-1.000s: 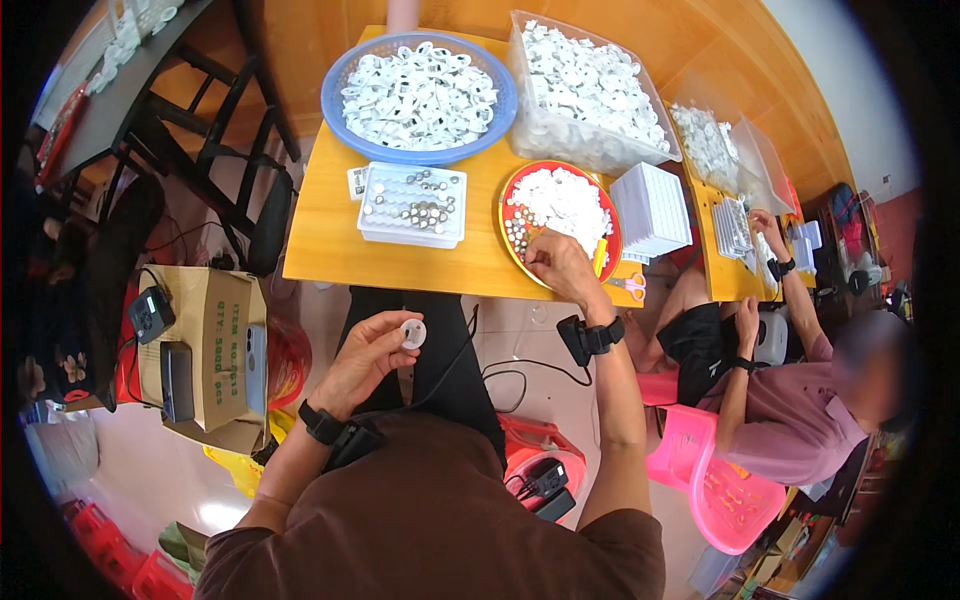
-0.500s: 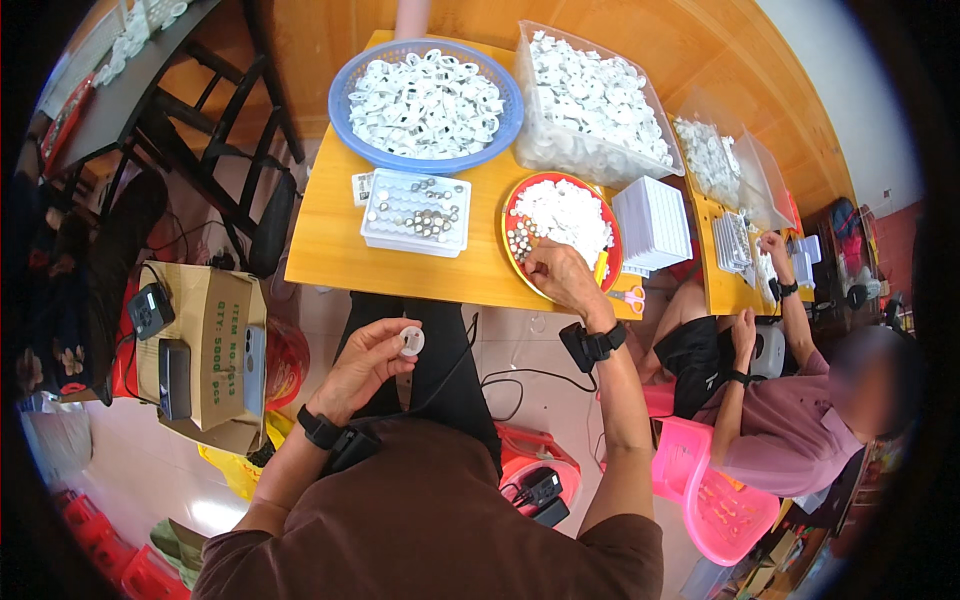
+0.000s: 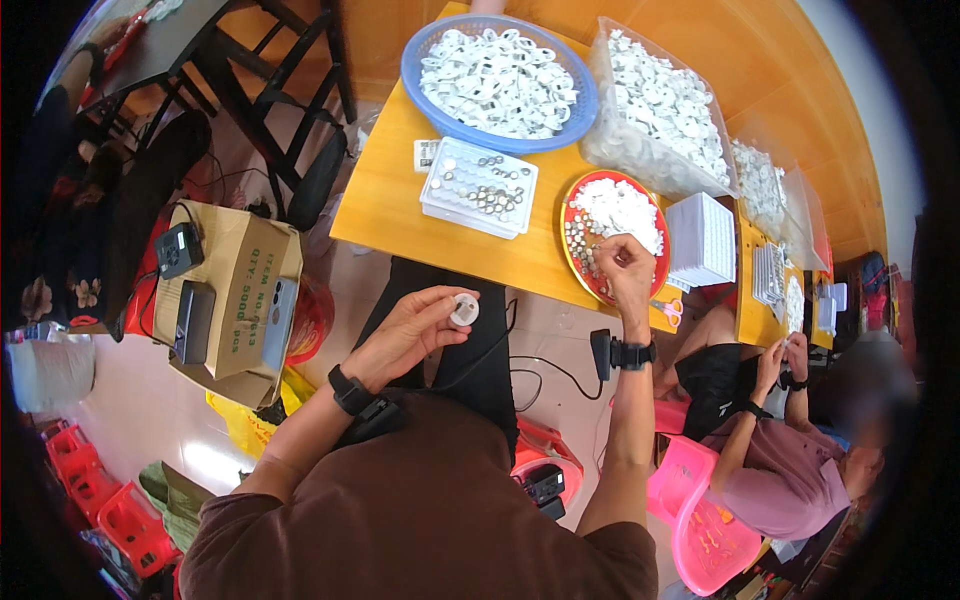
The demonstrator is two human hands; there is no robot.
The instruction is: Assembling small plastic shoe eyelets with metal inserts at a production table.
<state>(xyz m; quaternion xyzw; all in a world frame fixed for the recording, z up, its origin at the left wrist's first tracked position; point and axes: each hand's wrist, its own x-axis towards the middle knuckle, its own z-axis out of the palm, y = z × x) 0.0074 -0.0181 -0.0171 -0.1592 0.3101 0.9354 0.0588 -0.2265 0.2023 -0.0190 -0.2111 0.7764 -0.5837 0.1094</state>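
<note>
The left hand (image 3: 410, 330) pinches a small round white part (image 3: 464, 310) between thumb and fingertips, holding it just left of the frame's centre, above the person's lap and below the near edge of the yellow table (image 3: 400, 200). The right hand (image 3: 625, 265) is curled with its fingertips drawn together over the lower edge of a red plate (image 3: 585, 285), right of centre; whether anything sits between those fingertips is too small to tell. The plate carries a heap of white pieces and a patch of small metal bits beside the hand.

Left of the plate, a white tray (image 3: 480, 187) with rows of small metal parts lies on the table. Above it, at the top centre of the frame, a blue basin (image 3: 415, 85) is piled with white rings. To the basin's right stands a clear bin (image 3: 625, 155) full of white parts, and below that, just right of the plate, a stack of white trays (image 3: 702, 240).

Both wrists wear black bands. At centre left, a cardboard box (image 3: 245, 290) stands on the floor with dark devices lying on top. In the lower right, another person in a pink shirt (image 3: 790, 480) sits on a pink chair (image 3: 700, 530), hands raised near the table's edge.
</note>
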